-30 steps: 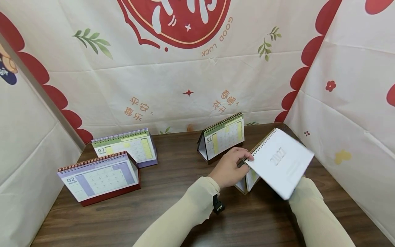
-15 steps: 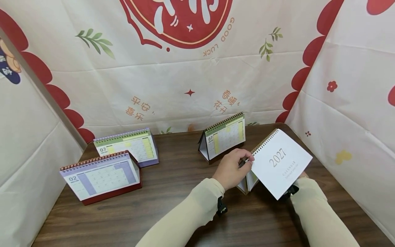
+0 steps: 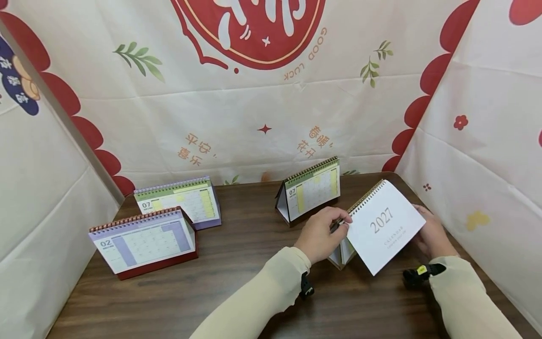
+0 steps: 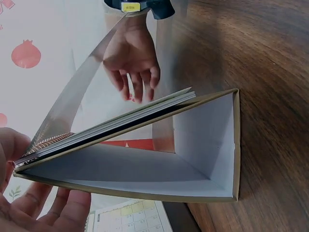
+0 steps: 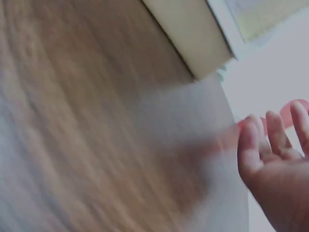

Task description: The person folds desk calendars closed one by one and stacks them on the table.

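Note:
A spiral-bound desk calendar with a white 2027 cover (image 3: 377, 240) stands tilted at the table's right. My left hand (image 3: 323, 233) pinches its near left top corner, thumb on one side and fingers on the other in the left wrist view. That view also shows the hollow tan stand (image 4: 203, 140) end-on, the cover lifted away from the other pages. My right hand (image 3: 434, 233) is by the cover's right edge, partly hidden behind it. Seen from the left wrist, the right hand (image 4: 133, 53) hangs with loosely bent fingers, holding nothing.
Behind my left hand stands a dark-based calendar (image 3: 313, 188). On the left are a red-based calendar (image 3: 150, 242) and, behind it, a purple-based calendar (image 3: 182, 202). Printed cloth (image 3: 237, 103) walls in the brown wooden table (image 3: 237, 263) at the back and sides.
My right hand has come out from behind the cover and moved to its right edge. The cover has swung slightly lower. My left hand keeps its pinch on the calendar's corner.

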Available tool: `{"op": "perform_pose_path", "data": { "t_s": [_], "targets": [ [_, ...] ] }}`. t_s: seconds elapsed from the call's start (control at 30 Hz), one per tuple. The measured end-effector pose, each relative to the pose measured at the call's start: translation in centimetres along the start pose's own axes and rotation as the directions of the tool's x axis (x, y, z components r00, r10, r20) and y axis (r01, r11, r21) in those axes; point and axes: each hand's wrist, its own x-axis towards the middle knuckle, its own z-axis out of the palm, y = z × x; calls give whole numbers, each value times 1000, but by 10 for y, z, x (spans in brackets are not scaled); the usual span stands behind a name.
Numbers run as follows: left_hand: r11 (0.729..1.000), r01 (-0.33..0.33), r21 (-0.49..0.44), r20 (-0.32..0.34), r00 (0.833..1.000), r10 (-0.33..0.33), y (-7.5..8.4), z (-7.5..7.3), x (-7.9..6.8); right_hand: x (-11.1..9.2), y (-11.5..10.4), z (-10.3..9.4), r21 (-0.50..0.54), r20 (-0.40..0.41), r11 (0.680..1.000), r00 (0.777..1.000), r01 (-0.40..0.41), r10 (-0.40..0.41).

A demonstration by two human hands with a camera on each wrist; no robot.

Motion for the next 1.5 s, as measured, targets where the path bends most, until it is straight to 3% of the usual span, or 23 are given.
{"op": "perform_pose_path", "data": {
  "t_s": [0.17, 0.23, 0.43, 0.6, 0.67, 1.03, 1.5],
  "targets": [
    [1000, -7, 16, -6, 1000, 7, 0, 1, 0, -4, -8, 1, 132, -54, 989, 996, 71, -65],
    [1000, -5, 23, -5, 1000, 5, 0, 1, 0, -6, -12, 7, 126, -47, 985, 993, 116, -111],
    [999, 6, 32, -3, 1000, -6, 2, 0, 0, -6, -18, 42, -60, 26, 981, 982, 187, -186],
    [999, 15, 28, -4, 1000, -15, 2, 1, 0, -2, -16, 68, -169, 9, 971, 985, 172, -173],
    [999, 17, 27, -2, 1000, -17, 2, 1, -1, 0, -13, 73, -164, -8, 973, 986, 163, -167],
    [999, 11, 50, -24, 1000, -10, 1, 3, -2, 11, 10, 70, -262, 72, 949, 984, 176, -163],
    [990, -50, 131, 3, 999, 50, -1, 2, -3, 9, 5, 72, -199, 172, 964, 975, 174, -141]
  ]
}}
